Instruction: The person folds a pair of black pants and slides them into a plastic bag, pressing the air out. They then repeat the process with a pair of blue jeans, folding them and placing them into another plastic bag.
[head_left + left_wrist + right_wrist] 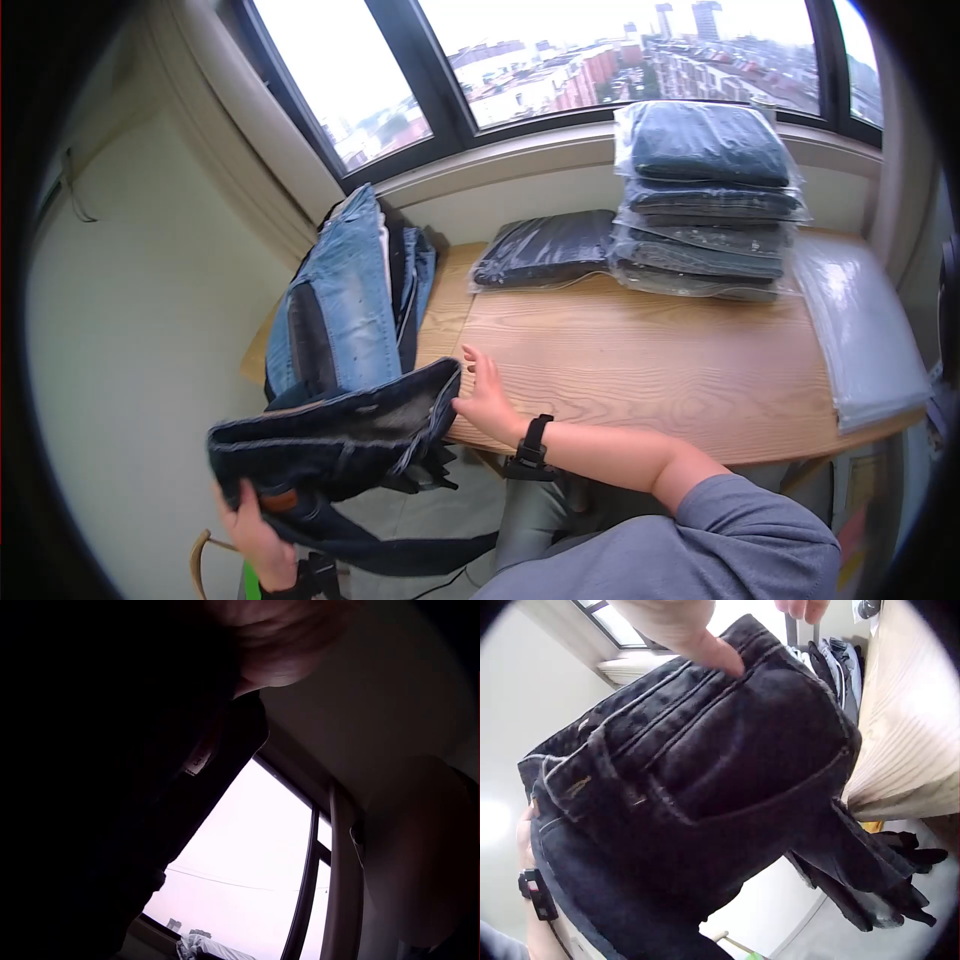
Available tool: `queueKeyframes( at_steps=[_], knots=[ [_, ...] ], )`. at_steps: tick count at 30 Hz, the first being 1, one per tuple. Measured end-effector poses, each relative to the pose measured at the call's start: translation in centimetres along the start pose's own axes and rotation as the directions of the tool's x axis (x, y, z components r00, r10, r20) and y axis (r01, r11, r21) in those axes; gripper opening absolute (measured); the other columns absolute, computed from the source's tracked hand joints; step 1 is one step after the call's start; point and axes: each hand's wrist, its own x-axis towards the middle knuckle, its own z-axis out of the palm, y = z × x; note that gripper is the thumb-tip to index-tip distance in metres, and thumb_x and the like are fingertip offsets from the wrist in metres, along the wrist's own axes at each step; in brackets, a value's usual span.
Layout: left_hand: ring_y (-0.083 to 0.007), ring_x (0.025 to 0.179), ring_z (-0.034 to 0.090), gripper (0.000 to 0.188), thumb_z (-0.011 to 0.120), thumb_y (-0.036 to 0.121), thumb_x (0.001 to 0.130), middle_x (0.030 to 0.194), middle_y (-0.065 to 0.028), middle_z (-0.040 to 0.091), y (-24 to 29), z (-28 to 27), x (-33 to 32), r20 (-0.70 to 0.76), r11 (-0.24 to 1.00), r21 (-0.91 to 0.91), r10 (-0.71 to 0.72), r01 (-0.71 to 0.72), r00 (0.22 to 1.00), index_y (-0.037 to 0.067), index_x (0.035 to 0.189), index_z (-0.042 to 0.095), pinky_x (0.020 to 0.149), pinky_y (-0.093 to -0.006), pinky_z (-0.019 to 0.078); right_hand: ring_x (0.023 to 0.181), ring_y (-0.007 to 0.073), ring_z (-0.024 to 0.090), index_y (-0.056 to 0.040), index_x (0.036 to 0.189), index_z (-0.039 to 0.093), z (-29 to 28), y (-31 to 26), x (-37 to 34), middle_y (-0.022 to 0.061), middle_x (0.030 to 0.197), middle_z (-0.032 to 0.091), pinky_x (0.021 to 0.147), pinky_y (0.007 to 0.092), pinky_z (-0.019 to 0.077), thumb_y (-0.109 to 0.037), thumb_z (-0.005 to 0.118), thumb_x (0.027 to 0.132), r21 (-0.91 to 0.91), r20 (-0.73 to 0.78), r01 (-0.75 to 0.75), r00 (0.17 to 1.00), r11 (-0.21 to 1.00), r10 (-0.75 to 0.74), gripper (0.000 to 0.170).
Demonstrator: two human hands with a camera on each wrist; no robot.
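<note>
A pair of dark blue jeans [350, 440] hangs over the table's near left edge, its waistband spread wide. At the left end, near a brown patch, my left hand [262, 540] grips the jeans, thumb on the outside. My right hand [490, 405] is at the opposite end of the waistband. In the right wrist view its thumb [720, 656] rests on the waistband above a pocket, while the other fingers extend apart from the cloth. The left wrist view is mostly dark, with part of the left hand [281, 645] at the top.
A pile of jeans [345, 290] lies on the wooden table's [650, 360] left side. Toward the window are one bagged dark garment [545, 248] and a tall stack of bagged garments [710, 200]. Clear plastic bags [865, 330] lie along the right edge.
</note>
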Motion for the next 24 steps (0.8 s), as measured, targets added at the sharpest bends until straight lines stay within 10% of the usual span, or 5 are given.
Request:
queueKeyframes(
  at_steps=[5,10,12,24],
  knots=[
    [-0.0244,0.108,0.056,0.035,0.047,0.008,0.095,0.125,-0.0121,0.054,1.4,-4.0,0.7,-0.044,0.993,-0.107,0.038,-0.042,0.998,0.003,0.130,0.046,0.096,-0.0376,0.0437,0.129,0.0319,0.034,-0.0066,0.140,0.029,0.6,1.2,-0.6,0.0207,0.138,0.035,0.108,0.0371,0.0297,-0.015,0.076,0.068,0.183,0.369,-0.265,0.911,0.947,0.184,0.086],
    [-0.0242,0.111,0.055,0.035,0.049,0.012,0.095,0.125,-0.0110,0.055,0.0,-10.8,2.8,-0.090,0.984,-0.168,0.050,-0.064,0.995,0.001,0.128,0.048,0.097,-0.0372,0.0431,0.113,0.0135,0.050,-0.0012,0.126,0.049,1.9,-1.3,-1.6,0.0060,0.122,0.056,0.095,0.0289,0.0412,-0.010,0.067,0.083,0.493,0.684,-0.555,0.724,0.670,0.096,0.047],
    [-0.0247,0.111,0.055,0.035,0.050,0.013,0.095,0.125,-0.0117,0.055,-1.0,-13.5,3.7,-0.150,0.986,-0.154,0.041,-0.064,0.988,0.002,0.128,0.048,0.097,-0.0373,0.0439,0.107,0.0084,0.051,-0.0018,0.118,0.055,3.2,-3.2,-1.8,0.0014,0.114,0.060,0.094,0.0255,0.0409,-0.008,0.059,0.090,0.345,0.754,-0.644,0.623,0.683,0.207,0.030],
    [-0.0155,0.100,0.057,0.034,0.053,0.019,0.095,0.114,-0.0084,0.060,-5.1,-30.4,4.6,-0.272,0.975,0.221,0.030,0.032,0.962,-0.003,0.120,0.052,0.090,-0.0282,0.0440,0.101,0.0092,0.052,0.0031,0.123,0.047,11.8,-11.6,-2.5,0.0032,0.108,0.059,0.090,0.0233,0.0411,-0.010,0.056,0.091,0.434,0.471,-0.152,0.878,0.888,-0.080,0.035]
  ],
)
